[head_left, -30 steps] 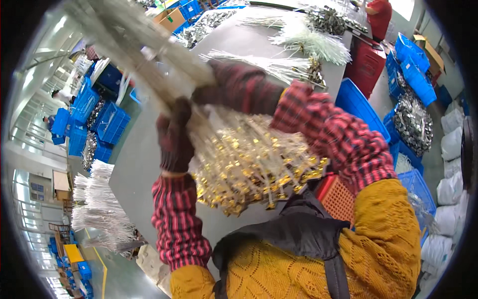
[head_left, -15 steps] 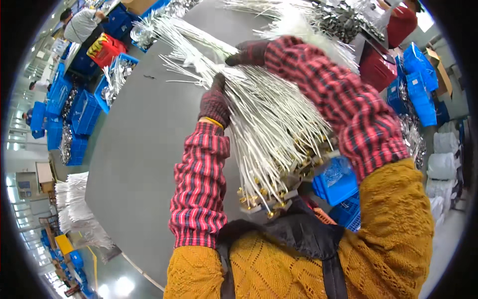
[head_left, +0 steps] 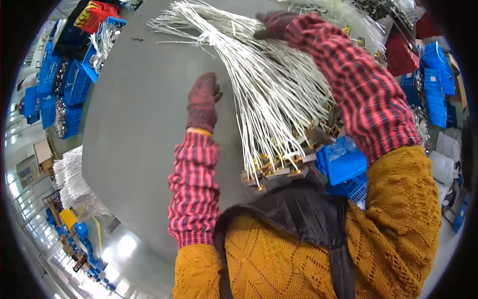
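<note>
View from the head camera, looking down at a grey bench (head_left: pixel 134 129). A large bundle of white wires (head_left: pixel 269 94) lay fanned across the bench from about 11 o'clock toward 5 o'clock, its brass-coloured terminal ends (head_left: pixel 279 167) gathered nearest the person's chest. The right hand (head_left: pixel 274 25), in a dark knitted glove, rested on the bundle's upper part at about 12 o'clock; whether its grip was closed round the strands or merely laid on them could not be told. The left hand (head_left: pixel 203 102), likewise gloved, hovered near the centre, just beside the bundle's left edge, fingers loosely curled and clamped on nothing.

Handling, as judged: the strands looked thin, limp and springy, prone to splaying and tangling at the free tips; the terminal end appeared the heavier part. A hold round the gathered mid-length, with the second hand supporting the metal ends, seemed soundest.

Blue crates (head_left: pixel 74 82) stood at 9 to 10 o'clock, more blue crates (head_left: pixel 341 164) at 3 o'clock, and another white wire bundle (head_left: pixel 74 182) at 8 o'clock.
</note>
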Demonstrator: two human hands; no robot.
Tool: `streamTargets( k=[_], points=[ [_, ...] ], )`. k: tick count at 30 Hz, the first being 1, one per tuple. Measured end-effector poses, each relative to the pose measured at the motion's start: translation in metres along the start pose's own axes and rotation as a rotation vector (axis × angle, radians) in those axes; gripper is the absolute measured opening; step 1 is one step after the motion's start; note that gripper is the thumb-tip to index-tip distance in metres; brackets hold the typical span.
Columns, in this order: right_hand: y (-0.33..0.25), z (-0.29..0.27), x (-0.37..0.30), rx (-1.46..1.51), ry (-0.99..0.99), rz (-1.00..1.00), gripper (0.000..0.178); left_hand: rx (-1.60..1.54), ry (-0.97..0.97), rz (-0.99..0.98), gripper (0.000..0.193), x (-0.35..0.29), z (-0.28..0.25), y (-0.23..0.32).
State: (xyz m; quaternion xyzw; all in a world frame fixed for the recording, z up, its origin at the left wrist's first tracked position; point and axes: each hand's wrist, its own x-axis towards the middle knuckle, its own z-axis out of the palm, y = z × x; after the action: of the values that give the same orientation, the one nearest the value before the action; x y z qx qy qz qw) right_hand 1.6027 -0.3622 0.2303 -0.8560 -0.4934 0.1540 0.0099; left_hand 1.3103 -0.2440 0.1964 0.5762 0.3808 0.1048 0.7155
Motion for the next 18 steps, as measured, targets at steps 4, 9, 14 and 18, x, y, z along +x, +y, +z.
streamTargets(
  k=[4, 9, 14, 18],
  points=[
    [0.019, -0.071, -0.082, 0.117, 0.17, 0.116, 0.065, -0.109, 0.055, 0.21, 0.047, -0.087, -0.049, -0.022],
    [0.068, -0.066, -0.244, 0.497, 0.83, -0.045, 0.039, -0.188, 0.021, 0.421, 0.059, -0.184, -0.082, -0.105],
    [0.048, 0.002, -0.431, -0.092, 0.856, 0.197, 0.031, 0.068, 0.117, 0.651, 0.074, -0.246, -0.043, -0.146],
    [0.113, 0.118, -0.597, 0.227, 0.61, 0.981, 0.03, 0.272, 0.031, 0.971, 0.085, -0.252, -0.003, -0.108]
  ],
)
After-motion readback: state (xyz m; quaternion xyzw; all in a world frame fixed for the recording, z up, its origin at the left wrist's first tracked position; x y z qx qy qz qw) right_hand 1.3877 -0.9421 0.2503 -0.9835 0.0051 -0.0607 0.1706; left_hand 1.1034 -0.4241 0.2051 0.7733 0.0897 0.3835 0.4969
